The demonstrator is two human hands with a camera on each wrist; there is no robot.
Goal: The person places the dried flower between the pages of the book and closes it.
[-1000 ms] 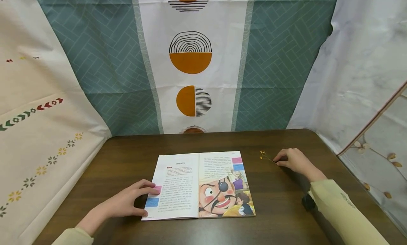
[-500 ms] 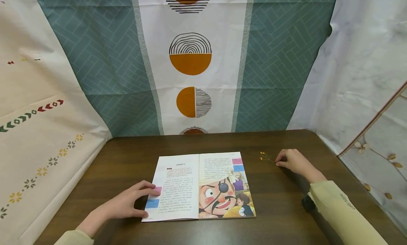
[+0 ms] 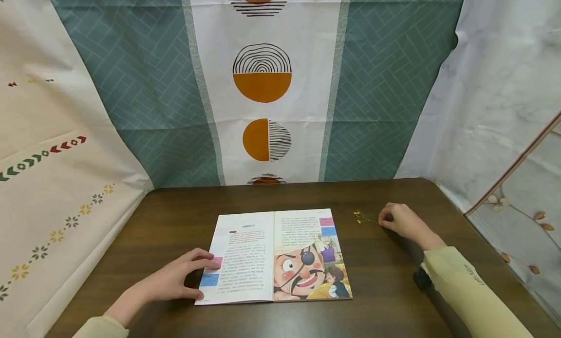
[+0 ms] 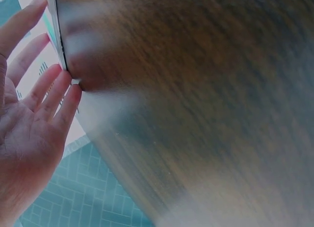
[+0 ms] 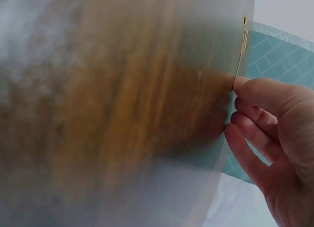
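An open book [image 3: 245, 260], with text on its left page and a cartoon of a face with an eye patch on the right, lies flat on the table. My left hand [image 3: 173, 275] rests at its left edge, fingertips on the page and thumb by the lower corner; in the left wrist view the fingers of that hand [image 4: 37, 114] are fairly straight beside the page edges. Right of the book, my right hand [image 3: 402, 222] pinches the thin stem of a small yellow dried flower sprig [image 3: 359, 216]. The right wrist view shows thumb and fingertips at the stem [image 5: 239, 65], low on the tabletop.
Dark brown wood forms the tabletop [image 3: 184, 206]. A patterned green and white cloth [image 3: 271, 109] hangs behind it. Cream cloth [image 3: 57, 206] lines the left side, and pale marbled cloth [image 3: 495, 109] the right.
The right hand has shifted slightly left with the flower sprig, whose blossoms now sit a little closer to the book. Left hand and book have stayed in place.
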